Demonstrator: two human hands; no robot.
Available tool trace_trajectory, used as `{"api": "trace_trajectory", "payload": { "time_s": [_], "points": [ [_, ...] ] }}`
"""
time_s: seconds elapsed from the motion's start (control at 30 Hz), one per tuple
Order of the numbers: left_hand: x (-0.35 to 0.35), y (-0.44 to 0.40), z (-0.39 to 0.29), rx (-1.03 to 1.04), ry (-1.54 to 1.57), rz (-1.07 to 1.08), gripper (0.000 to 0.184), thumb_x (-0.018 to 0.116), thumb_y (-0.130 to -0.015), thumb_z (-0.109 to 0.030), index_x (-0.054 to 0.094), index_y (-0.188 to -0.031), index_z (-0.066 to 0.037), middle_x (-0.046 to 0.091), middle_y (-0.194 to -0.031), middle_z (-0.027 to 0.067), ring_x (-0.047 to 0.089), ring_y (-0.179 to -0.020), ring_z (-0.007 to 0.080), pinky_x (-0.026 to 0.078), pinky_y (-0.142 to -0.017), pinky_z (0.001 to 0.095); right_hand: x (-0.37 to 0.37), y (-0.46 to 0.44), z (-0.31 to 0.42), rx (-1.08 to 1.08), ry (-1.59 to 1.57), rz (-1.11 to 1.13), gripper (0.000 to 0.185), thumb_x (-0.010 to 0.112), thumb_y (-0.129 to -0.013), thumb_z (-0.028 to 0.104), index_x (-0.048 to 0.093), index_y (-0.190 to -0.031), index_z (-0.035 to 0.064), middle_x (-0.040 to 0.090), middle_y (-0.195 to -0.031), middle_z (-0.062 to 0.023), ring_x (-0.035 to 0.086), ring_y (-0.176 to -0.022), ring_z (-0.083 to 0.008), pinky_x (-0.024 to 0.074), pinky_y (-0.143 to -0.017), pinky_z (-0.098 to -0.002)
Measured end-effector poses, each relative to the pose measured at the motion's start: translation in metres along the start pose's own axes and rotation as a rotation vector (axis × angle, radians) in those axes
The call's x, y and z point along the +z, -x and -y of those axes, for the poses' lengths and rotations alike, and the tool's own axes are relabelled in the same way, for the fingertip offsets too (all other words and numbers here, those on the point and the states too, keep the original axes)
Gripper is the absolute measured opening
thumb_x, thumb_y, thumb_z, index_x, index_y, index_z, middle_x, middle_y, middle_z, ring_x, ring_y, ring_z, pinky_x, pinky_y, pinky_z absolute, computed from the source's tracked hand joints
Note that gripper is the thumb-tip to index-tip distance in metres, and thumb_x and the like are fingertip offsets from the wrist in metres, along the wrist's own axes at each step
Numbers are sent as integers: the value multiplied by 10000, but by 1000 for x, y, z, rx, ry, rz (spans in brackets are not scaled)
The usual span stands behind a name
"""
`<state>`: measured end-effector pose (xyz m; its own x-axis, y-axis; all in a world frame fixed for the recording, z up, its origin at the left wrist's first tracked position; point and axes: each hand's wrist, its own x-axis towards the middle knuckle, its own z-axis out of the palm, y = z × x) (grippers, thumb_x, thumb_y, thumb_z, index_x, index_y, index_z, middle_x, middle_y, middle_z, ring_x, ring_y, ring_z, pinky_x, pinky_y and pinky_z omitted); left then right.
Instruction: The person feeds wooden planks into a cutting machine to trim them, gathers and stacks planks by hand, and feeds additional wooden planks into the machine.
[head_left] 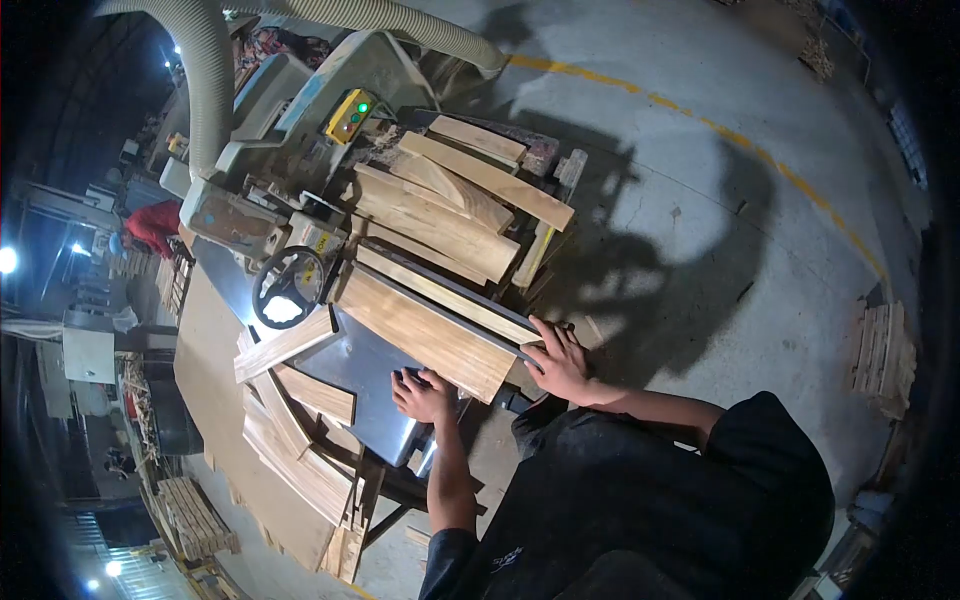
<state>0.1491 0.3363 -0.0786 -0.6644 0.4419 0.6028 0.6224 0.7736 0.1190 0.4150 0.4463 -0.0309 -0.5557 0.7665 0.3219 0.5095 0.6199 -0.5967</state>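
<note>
A wide wooden board (430,335) lies on the machine's metal table (372,372), along a dark fence. My left hand (422,395) rests at the board's lower edge, its fingers bent over the edge and the metal surface. My right hand (556,360) lies at the board's near right end, fingers spread over the fence and the end of a narrower strip (450,292) behind it. Whether the right fingers press on the board or only on the fence is hard to tell. A black handwheel (288,287) stands beyond the board's far end.
Several loose planks (440,220) lie on the machine's far side. Offcuts (300,425) are piled at the left of the table. A control box (350,116) shows a green light. Thick hoses (205,90) rise behind. A person in red (152,228) is at the far left.
</note>
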Motion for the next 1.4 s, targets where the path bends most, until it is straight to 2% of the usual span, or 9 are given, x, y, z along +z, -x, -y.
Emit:
{"api": "trace_trajectory", "payload": {
  "time_s": [0.3, 0.4, 0.53, 0.87, 1.0, 1.03, 1.07, 1.1, 1.4],
  "points": [
    [13, -1, 29, 273, 133, -138, 327, 586, -881, -242, 665, -1092, -5, 637, -1195, 233, 628, -974, 428, 520, -817, 537, 7, -3, 6, -3, 24, -108, 283, 738, -743, 242, 745, -1012, 154, 487, -1448, -132, 568, -1153, -332, 486, -891, -461],
    [20, 9, 40, -3, 87, 149, 516, 662, -877, -550, 690, -1053, -66, 684, -1130, 133, 666, -905, 312, 545, -732, 449, -1, -15, 15, 396, -401, 74, 446, 684, -792, 212, 636, -1231, 154, 530, -1345, -161, 576, -1044, -372, 477, -835, -511],
    [-32, 4, -16, 269, 13, -167, 308, 579, -986, -289, 699, -941, -9, 672, -1093, 186, 619, -1011, 400, 500, -830, 530, 48, 13, -5, -10, 16, -149, 182, 690, -803, 154, 612, -947, 75, 355, -1547, -223, 533, -1209, -419, 465, -975, -538],
    [-46, 7, -24, 302, 132, -114, 389, 548, -987, -398, 706, -1056, -49, 697, -1119, 164, 670, -990, 360, 551, -826, 477, 38, 17, -1, -65, -72, -177, 173, 658, -877, 222, 661, -961, 70, 460, -1499, -159, 387, -1426, -379, 400, -1046, -532],
    [13, 1, 38, 250, 48, -39, 473, 538, -977, -487, 703, -1121, -68, 684, -1185, 183, 685, -1006, 352, 568, -842, 453, 17, 14, -6, -110, -76, -174, 162, 686, -853, 153, 669, -982, 56, 478, -1483, -168, 442, -1391, -339, 499, -905, -482],
    [-15, -2, 11, 184, 41, 8, 524, 520, -976, -534, 689, -1163, -75, 664, -1226, 185, 679, -1004, 355, 567, -838, 451, 26, 15, 0, 108, -377, -196, 158, 683, -850, 119, 685, -997, 61, 528, -1442, -159, 520, -1311, -341, 516, -870, -431],
    [16, 16, 29, -490, 418, 399, 524, 524, -980, -485, 633, -1280, -70, 533, -1418, 197, 550, -1214, 390, 473, -961, 536, 21, 8, -8, -106, -188, -436, 198, 708, -839, 119, 704, -1030, 70, 574, -1396, -156, 565, -1260, -353, 524, -848, -391],
    [-6, 4, 13, -3, 69, 201, 481, 542, -961, -421, 645, -1254, -54, 570, -1364, 209, 562, -1176, 410, 468, -971, 538, 27, 6, -10, -78, -228, -307, 229, 730, -820, 133, 712, -1044, 92, 576, -1388, -169, 594, -1218, -354, 536, -812, -428],
    [6, 1, 20, 12, 88, 63, 392, 630, -887, -339, 730, -1151, -66, 661, -1283, 125, 562, -1152, 394, 426, -972, 499, 7, 3, -18, -247, -128, 102, 122, 756, -750, 154, 742, -858, 102, 503, -1404, -84, 348, -1417, -353, 351, -1013, -631]
  ]
}}
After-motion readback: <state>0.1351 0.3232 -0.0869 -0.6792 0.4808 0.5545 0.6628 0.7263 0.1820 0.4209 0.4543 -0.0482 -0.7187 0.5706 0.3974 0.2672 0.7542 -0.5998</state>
